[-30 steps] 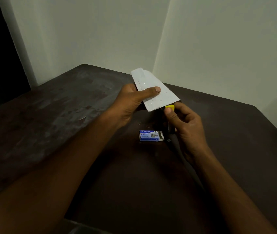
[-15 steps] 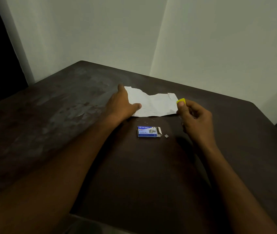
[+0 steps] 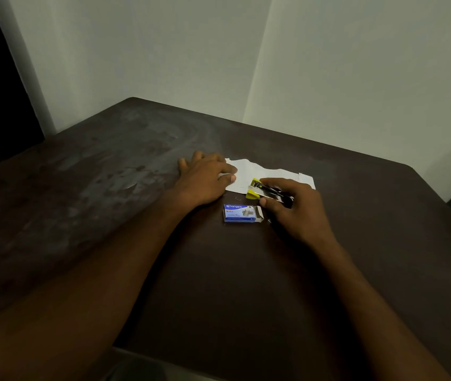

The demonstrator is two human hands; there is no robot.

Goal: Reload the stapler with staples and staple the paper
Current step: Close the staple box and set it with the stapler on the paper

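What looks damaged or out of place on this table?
The paper has a ragged, torn far edge. A loose staple lies on the table beside the box, whose end flap hangs open.

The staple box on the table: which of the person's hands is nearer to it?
Right. The right hand, holding the stapler, sits just beside the open end of the staple box. The left hand rests flat on the paper, farther back and to the box's left.

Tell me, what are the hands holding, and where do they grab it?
The right hand holds the stapler by its back end, leaving the yellow front free. The left hand grips nothing; it presses flat on the paper.
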